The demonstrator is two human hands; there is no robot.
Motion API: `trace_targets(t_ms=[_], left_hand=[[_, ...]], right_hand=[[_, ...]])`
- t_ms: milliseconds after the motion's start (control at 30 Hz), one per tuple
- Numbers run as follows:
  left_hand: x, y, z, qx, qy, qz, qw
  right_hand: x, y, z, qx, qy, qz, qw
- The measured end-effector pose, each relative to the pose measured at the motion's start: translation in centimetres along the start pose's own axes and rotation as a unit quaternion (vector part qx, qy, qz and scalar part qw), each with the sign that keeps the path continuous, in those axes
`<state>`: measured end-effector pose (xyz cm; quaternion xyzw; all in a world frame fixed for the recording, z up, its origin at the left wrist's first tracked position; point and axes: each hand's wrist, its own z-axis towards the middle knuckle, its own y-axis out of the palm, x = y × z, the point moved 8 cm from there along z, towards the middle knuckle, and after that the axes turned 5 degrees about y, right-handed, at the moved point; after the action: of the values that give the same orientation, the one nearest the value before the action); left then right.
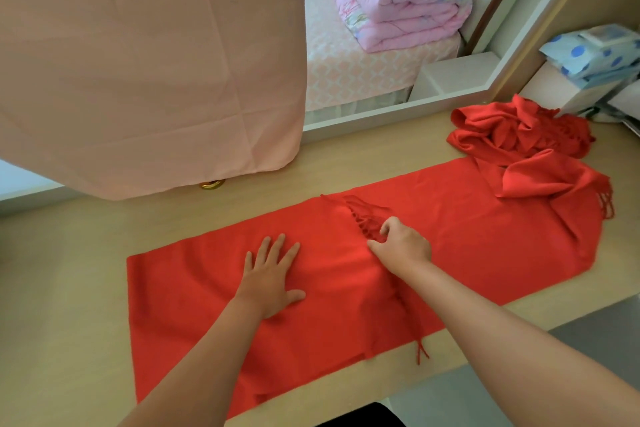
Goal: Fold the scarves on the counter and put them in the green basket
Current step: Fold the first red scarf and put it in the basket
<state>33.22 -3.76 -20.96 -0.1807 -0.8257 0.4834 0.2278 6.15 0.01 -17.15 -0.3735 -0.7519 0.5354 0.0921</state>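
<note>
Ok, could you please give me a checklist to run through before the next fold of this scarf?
1. Left hand lies flat on the scarf, pinning it: ok.
2. Right hand has a hold on the fringe, pinched in its fingers: ok.
3. Fringe lies straight along the fold: not ok, it is bunched.
4. Scarf's right end lies flat: not ok, red cloth is rumpled on top of it.
5. Crumpled scarf is clear of the work: not ok, it sits right at that end.
6. Basket is within reach: cannot tell, it is not in view.
</note>
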Motion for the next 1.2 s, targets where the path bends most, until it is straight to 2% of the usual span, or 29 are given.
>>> trace_targets(t_ms=[67, 133, 200, 300, 367, 433, 500, 633, 700, 767, 867, 933, 1033, 1133, 1200], left_hand=[[-0.1, -0.1, -0.4, 0.029, 0.002, -0.014, 0.999], [-0.6, -0.9, -1.5, 0.108, -0.010, -0.026, 0.994], [-1.6, -1.9, -3.3, 0.201, -0.032, -0.022, 0.979], [-4.3, -2.3, -7.3, 0.300, -0.092, -0.001, 0.950], [-6.9, -1.4, -10.4, 0.331, -0.149, -0.003, 0.932], [-9.2, 0.5, -13.1, 0.327, -0.188, -0.022, 0.926], [-11.3, 3.0, -15.0, 0.292, -0.201, -0.028, 0.935], [-15.3, 7.1, -16.8, 0.173, -0.172, -0.003, 0.970], [-17.2, 7.5, -17.3, 0.137, -0.161, 0.003, 0.977], [-18.8, 6.4, -18.2, 0.147, -0.173, -0.026, 0.973], [-19.4, 3.3, -21.3, 0.272, -0.200, -0.083, 0.938], [-18.5, 2.9, -23.5, 0.327, -0.178, -0.074, 0.925], [-17.0, 4.4, -25.4, 0.305, -0.109, -0.073, 0.943], [-16.5, 6.3, -26.4, 0.235, -0.066, -0.086, 0.966], [-16.6, 7.1, -26.8, 0.219, -0.048, -0.068, 0.972]], right_hand=[[-0.4, 0.0, -0.2, 0.043, -0.033, -0.057, 0.997], [-2.5, 0.4, -1.1, 0.117, -0.114, -0.077, 0.984], [-5.7, 1.4, -3.1, 0.151, -0.200, -0.090, 0.964], [-10.4, 5.0, -7.1, 0.103, -0.328, -0.105, 0.933], [-12.2, 8.1, -9.4, 0.043, -0.361, -0.109, 0.925], [-13.0, 11.1, -11.2, -0.020, -0.356, -0.126, 0.926], [-13.1, 13.4, -12.4, -0.060, -0.342, -0.157, 0.925], [-13.6, 15.3, -13.2, -0.072, -0.352, -0.174, 0.917], [-13.9, 15.5, -13.6, -0.080, -0.364, -0.165, 0.913], [-14.0, 15.6, -14.0, -0.066, -0.361, -0.179, 0.913], [-14.6, 15.6, -15.3, -0.015, -0.356, -0.208, 0.911], [-15.8, 15.6, -17.1, 0.014, -0.385, -0.196, 0.902], [-18.2, 16.1, -20.3, 0.024, -0.448, -0.154, 0.880], [-20.4, 17.3, -23.4, -0.005, -0.486, -0.133, 0.863], [-21.1, 18.5, -24.8, -0.036, -0.497, -0.131, 0.857]])
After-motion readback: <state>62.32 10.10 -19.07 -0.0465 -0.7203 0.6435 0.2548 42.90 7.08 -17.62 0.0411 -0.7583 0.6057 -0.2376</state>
